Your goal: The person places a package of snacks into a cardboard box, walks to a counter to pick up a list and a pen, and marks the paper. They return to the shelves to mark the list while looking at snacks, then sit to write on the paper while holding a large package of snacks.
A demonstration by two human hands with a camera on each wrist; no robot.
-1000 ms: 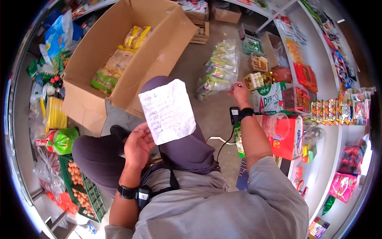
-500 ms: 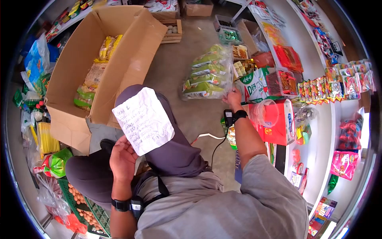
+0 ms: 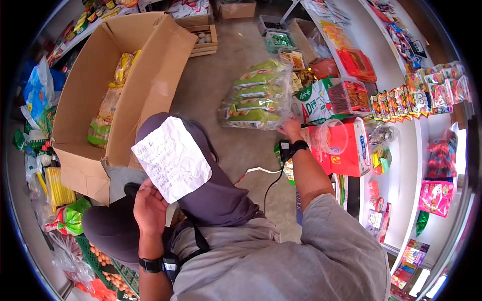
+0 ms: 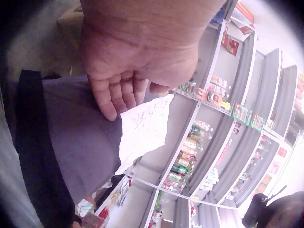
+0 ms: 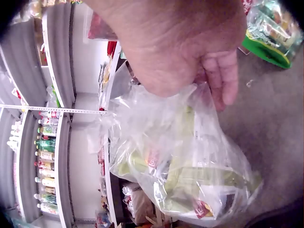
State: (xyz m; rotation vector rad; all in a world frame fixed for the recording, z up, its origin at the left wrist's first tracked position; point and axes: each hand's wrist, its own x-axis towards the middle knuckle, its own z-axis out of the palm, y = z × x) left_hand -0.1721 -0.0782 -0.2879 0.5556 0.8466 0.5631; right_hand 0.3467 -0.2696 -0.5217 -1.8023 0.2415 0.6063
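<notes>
In the head view my left hand (image 3: 150,206) pinches the lower edge of a creased white sheet of paper (image 3: 173,159) covered in handwriting. The paper (image 4: 145,128) hangs from the fingers in the left wrist view, in front of a dark trouser leg. Out to the right, my right hand (image 3: 291,128) grips the near corner of a clear plastic bag (image 3: 257,95) holding several green packets. The right wrist view shows the gathered plastic bag (image 5: 190,156) below the right hand (image 5: 190,61), its fingers curled at the top.
A large open cardboard box (image 3: 155,83) with yellow and green packs stands on the left. Below it sits a green crate (image 3: 93,258) of eggs. Right of the bag are a green-and-white carton (image 3: 314,100), a red box (image 3: 354,145) and stocked shelves (image 3: 401,165). A cable (image 3: 268,193) hangs from the right wrist.
My right hand has come onto the bag's corner and grips it, and the bag now looks larger and fuller. The head view has shifted. My left hand keeps hold of the paper.
</notes>
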